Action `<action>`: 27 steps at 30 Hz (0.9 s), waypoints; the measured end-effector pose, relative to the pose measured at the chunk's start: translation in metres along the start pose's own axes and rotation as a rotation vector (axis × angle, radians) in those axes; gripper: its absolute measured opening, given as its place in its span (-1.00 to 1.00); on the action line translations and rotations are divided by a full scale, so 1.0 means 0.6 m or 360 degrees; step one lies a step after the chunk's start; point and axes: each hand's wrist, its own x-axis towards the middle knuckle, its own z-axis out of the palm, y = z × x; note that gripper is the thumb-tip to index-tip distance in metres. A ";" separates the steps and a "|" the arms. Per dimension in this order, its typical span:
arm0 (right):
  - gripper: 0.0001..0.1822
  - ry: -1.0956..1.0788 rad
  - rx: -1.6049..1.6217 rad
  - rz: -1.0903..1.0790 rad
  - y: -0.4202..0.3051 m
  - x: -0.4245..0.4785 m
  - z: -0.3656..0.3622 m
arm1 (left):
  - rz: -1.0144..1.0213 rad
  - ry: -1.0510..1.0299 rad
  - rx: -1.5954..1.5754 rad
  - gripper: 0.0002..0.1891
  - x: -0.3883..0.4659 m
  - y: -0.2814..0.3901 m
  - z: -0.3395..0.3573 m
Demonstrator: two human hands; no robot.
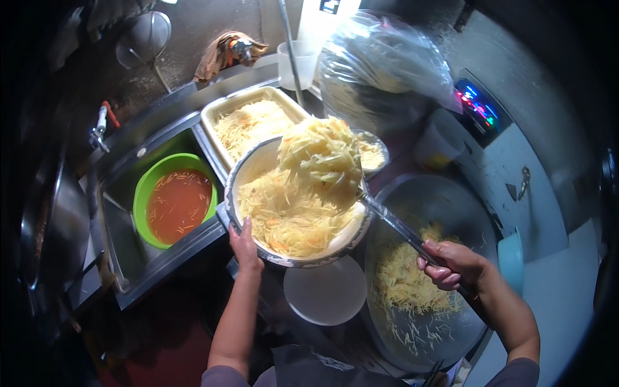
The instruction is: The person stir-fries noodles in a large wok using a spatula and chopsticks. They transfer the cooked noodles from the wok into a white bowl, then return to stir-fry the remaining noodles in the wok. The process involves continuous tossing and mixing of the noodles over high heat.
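My right hand [447,266] grips the long metal handle of a ladle [394,220]. A tall heap of pale shredded vegetable [321,159] with orange shreds sits on its head, over a round pot [341,242] with a worn rim. More of the shreds [290,217] lie inside that pot. At the pot's near left side, my left hand [246,249] holds the rim, thumb uppermost. To the right, a wide metal wok [469,334] contains loose shreds [413,280], below and beside my right hand.
A green basin [140,208] of reddish liquid stands in the steel sink [116,237]. Behind the pot are a cream basket [213,126] of shreds and a large clear plastic bag [387,63]. A white round lid or plate [325,295] lies in front. A lit control panel [478,109] is at right.
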 end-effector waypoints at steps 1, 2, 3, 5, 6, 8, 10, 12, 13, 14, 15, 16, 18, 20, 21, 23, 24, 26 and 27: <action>-0.54 0.0025 0.0050 -0.0023 0.007 -0.019 -0.007 | -0.0017 -0.0006 0.0017 -0.60 0.003 -0.002 0.001; -0.54 0.0049 0.0086 -0.0047 0.017 -0.039 -0.016 | -0.0025 0.0000 0.0027 -0.59 0.004 -0.002 0.006; -0.54 0.0054 0.0120 -0.0079 0.027 -0.054 -0.026 | -0.0013 0.0009 0.0044 -0.58 0.009 0.004 0.008; -0.50 0.0077 0.0286 -0.0098 0.071 -0.099 -0.053 | -0.0087 -0.0077 0.0106 -0.54 0.017 0.016 -0.005; -0.49 0.0089 0.0395 -0.0119 0.100 -0.117 -0.071 | -0.0047 -0.0059 0.0153 -0.53 0.025 0.017 -0.009; -0.48 0.0139 0.0631 -0.0117 0.158 -0.148 -0.095 | -0.0013 -0.0060 0.0281 -0.52 0.037 0.008 -0.024; -0.50 0.0371 0.0609 -0.0190 0.204 -0.164 -0.115 | -0.0058 -0.0049 0.0347 -0.50 0.036 0.016 -0.003; -0.55 0.0782 0.0364 -0.0133 0.245 -0.151 -0.136 | -0.0021 -0.0116 0.0417 -0.49 0.055 0.024 -0.020; -0.60 0.1042 0.0118 -0.0144 0.264 -0.132 -0.151 | -0.0021 -0.0137 0.0401 -0.49 0.067 0.019 -0.025; -0.65 0.1328 -0.0179 -0.0123 0.309 -0.112 -0.185 | -0.0059 -0.0158 0.0385 -0.49 0.078 0.004 -0.027; -0.68 0.1875 -0.1476 -0.0401 0.371 -0.074 -0.228 | -0.0086 -0.0174 0.0378 -0.48 0.089 -0.004 -0.030; -0.71 0.2019 -0.1583 0.0180 0.330 -0.045 -0.198 | -0.0092 -0.0158 0.0388 -0.48 0.097 0.011 -0.038; -0.71 0.2032 -0.1797 0.0311 0.347 -0.029 -0.242 | -0.0143 -0.0211 0.0329 -0.49 0.107 0.015 -0.043; -0.72 0.2073 -0.1865 0.0418 0.369 -0.029 -0.268 | -0.0249 -0.0287 0.0263 -0.48 0.109 0.017 -0.045; -0.72 0.2110 -0.1825 0.0450 0.377 -0.033 -0.276 | -0.0307 -0.0316 0.0250 -0.48 0.107 0.021 -0.045; -0.72 0.2164 -0.1744 0.0513 0.394 -0.035 -0.279 | -0.0443 -0.0380 0.0186 -0.48 0.103 0.029 -0.046; -0.72 0.2176 -0.1713 0.0538 0.402 -0.035 -0.277 | -0.0516 -0.0405 0.0134 -0.47 0.096 0.035 -0.048; -0.72 0.2196 -0.1589 0.0575 0.430 -0.024 -0.271 | -0.0575 -0.0359 0.0199 -0.46 0.083 0.041 -0.050; -0.72 0.2187 -0.1499 0.0558 0.454 0.004 -0.259 | -0.0630 -0.0405 0.0197 -0.46 0.085 0.053 -0.057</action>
